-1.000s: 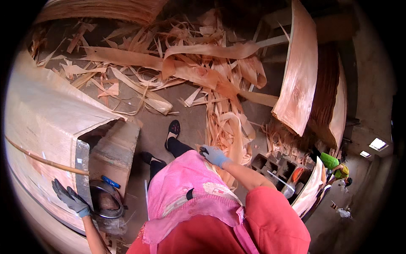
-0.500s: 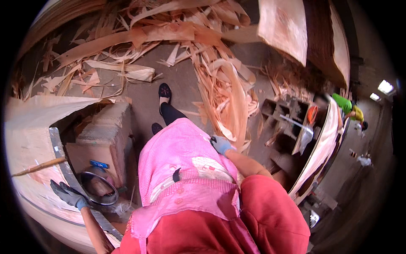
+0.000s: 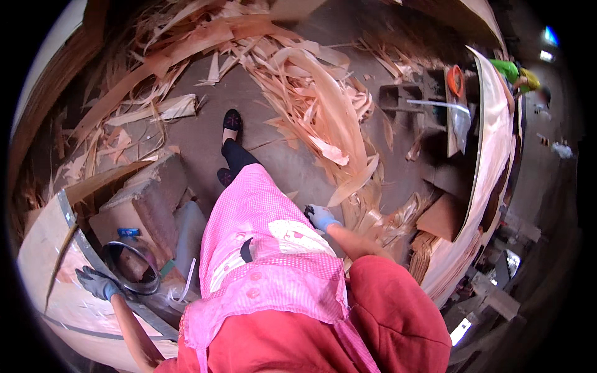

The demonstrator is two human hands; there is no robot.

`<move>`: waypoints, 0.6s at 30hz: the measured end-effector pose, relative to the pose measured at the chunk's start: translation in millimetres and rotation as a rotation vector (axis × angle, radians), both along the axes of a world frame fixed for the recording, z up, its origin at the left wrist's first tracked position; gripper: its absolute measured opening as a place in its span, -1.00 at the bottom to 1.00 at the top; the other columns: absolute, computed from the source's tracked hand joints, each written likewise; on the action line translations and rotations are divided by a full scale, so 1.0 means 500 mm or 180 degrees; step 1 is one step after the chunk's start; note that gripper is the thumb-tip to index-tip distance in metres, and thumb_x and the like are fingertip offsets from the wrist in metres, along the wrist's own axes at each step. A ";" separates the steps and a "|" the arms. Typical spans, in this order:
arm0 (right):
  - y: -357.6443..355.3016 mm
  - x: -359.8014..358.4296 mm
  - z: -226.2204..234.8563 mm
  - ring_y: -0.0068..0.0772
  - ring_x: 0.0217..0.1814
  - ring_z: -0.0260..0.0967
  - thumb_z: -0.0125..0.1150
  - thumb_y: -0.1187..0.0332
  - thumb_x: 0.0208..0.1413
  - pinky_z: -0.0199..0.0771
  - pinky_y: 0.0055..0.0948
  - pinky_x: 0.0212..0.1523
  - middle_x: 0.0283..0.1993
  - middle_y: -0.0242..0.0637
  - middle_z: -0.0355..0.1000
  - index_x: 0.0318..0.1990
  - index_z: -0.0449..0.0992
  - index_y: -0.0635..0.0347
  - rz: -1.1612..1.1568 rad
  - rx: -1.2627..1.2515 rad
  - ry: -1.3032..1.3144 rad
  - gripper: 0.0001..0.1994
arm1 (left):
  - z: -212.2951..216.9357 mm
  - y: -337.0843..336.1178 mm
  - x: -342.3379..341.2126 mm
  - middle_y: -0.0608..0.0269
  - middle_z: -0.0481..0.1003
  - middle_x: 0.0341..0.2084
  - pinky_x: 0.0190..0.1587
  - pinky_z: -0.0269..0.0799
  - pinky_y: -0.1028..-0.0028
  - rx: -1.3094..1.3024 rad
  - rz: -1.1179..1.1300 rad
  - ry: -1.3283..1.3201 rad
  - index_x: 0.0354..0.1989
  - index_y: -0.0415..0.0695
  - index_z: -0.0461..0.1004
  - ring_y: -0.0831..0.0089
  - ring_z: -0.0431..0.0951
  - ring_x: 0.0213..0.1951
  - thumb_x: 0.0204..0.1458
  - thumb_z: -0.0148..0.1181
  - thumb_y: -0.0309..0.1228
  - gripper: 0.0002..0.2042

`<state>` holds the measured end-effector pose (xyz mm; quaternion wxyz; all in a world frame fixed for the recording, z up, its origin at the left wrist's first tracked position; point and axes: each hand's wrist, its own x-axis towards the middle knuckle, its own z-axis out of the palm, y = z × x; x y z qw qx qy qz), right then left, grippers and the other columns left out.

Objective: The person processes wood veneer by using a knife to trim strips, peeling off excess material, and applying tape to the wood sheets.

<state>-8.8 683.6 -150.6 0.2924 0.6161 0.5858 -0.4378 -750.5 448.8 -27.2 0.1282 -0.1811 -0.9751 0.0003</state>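
Observation:
My left hand, in a grey-blue glove with dark fingers, rests palm down and open on a pale wood sheet. It lies beside the sheet's grey edge strip, close to a round dark-rimmed bowl. A thin wooden strip lies on that sheet near my fingertips. My right hand, gloved alike, hangs beside my pink checked apron. Its fingers are curled in, and nothing shows in them.
Long peeled veneer strips are heaped across the floor ahead. Concrete blocks stand left of my legs. At right are a compartmented rack, an orange ring and stacked veneer sheets. Another person is at the far right.
The view has shifted, so the heaped strips and rack sit higher in the picture. My left hand stays by the sheet's edge; my right hand remains beside the apron.

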 end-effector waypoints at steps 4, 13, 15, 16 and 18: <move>-0.035 0.031 -0.008 0.12 0.03 0.44 0.04 0.18 0.14 0.43 -0.03 0.02 -0.05 0.01 0.50 -0.09 0.49 0.06 -0.0083 0.0102 0.0122 -0.73 | -0.007 -0.019 -0.017 -0.15 0.32 0.22 0.26 0.21 0.13 -0.0153 -0.0125 0.0043 0.29 -0.23 0.26 -0.04 0.30 0.24 0.30 -0.17 -0.02 -0.43; -0.058 0.063 -0.005 0.14 0.03 0.43 0.04 0.20 0.15 0.42 -0.03 0.02 -0.05 0.06 0.49 -0.05 0.48 0.11 -0.0408 0.0097 0.0181 -0.71 | 0.007 0.009 -0.009 -0.20 0.26 0.26 0.29 0.16 0.19 0.0106 0.0115 -0.0056 0.30 -0.30 0.23 -0.06 0.26 0.27 0.28 -0.11 -0.04 -0.40; -0.029 0.064 0.003 0.14 0.03 0.43 0.05 0.18 0.15 0.42 0.00 0.02 -0.04 0.06 0.49 -0.05 0.47 0.08 -0.0420 0.0109 0.0058 -0.71 | 0.005 0.016 0.016 -0.20 0.22 0.28 0.31 0.13 0.23 0.0382 0.0252 -0.0029 0.33 -0.30 0.17 -0.07 0.23 0.29 0.27 -0.08 -0.02 -0.37; -0.014 0.062 0.007 0.14 0.03 0.43 0.05 0.20 0.15 0.42 -0.02 0.02 -0.04 0.06 0.49 -0.04 0.47 0.09 -0.0395 0.0107 0.0007 -0.71 | 0.007 0.023 0.019 -0.20 0.22 0.28 0.32 0.12 0.23 0.0382 0.0168 0.0064 0.33 -0.31 0.17 -0.07 0.23 0.29 0.26 -0.08 -0.02 -0.36; 0.018 0.065 0.017 0.15 0.05 0.43 0.07 0.23 0.15 0.41 -0.04 0.01 -0.04 0.05 0.49 -0.03 0.48 0.11 -0.0338 0.0091 -0.0110 -0.71 | 0.011 0.023 0.023 -0.20 0.22 0.29 0.32 0.11 0.24 0.0363 0.0009 0.0239 0.33 -0.31 0.16 -0.06 0.22 0.30 0.26 -0.07 -0.03 -0.36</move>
